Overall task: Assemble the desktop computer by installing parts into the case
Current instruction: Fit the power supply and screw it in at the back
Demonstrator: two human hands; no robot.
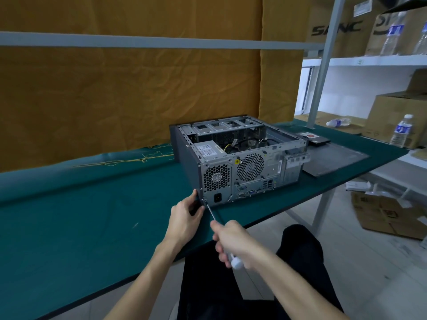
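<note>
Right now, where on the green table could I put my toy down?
The wide bare stretch of green table left of the computer case is free. It is crowded at the case's near corner, where the left hand and the right hand with its screwdriver work. Right of the case lies a dark panel.

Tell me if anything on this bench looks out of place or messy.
Mostly tidy. Loose yellow thread straggles across the green mat left of the computer case, frayed from the cloth behind. One water bottle lies on its side on the shelf beyond the table.
</note>
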